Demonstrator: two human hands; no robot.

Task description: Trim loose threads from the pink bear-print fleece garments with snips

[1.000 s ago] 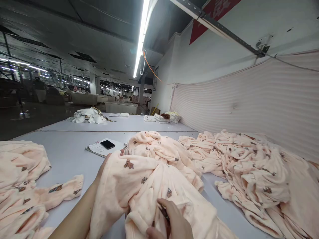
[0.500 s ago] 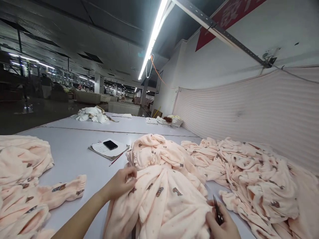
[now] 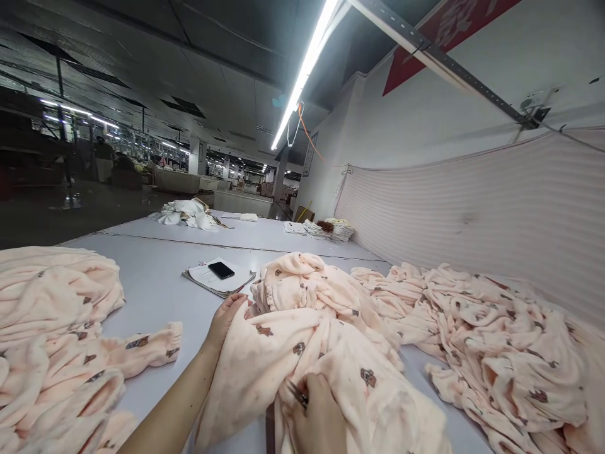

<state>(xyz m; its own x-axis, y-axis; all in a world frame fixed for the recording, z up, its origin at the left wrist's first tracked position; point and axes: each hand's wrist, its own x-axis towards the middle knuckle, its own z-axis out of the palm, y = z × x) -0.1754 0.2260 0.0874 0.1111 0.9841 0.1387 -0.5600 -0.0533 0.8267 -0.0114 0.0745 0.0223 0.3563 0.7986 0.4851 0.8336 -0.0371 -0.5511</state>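
Observation:
In front of me lies a pale pink fleece garment (image 3: 343,347) with small printed figures, bunched up on the table. My left hand (image 3: 227,318) has its fingers closed on the garment's upper left edge and lifts the cloth there. Over the lower middle of the garment is my right hand (image 3: 319,413), closed round a small dark pair of thread snips (image 3: 297,395), whose tips point up and left. The right fingers also touch the cloth; whether they pinch it I cannot tell.
Left and right lie more pink garments, a left pile (image 3: 57,284) and a right heap (image 3: 510,347). A phone (image 3: 221,270) rests on papers (image 3: 201,275). White cloth (image 3: 186,214) and stacked pieces (image 3: 340,229) sit farther back on the table (image 3: 155,265). A striped curtain (image 3: 472,208) hangs at right.
My right hand, with the snips, has moved left from the garment's right side to its middle. My left hand has risen slightly, raising the cloth's left edge. The view has shifted a little.

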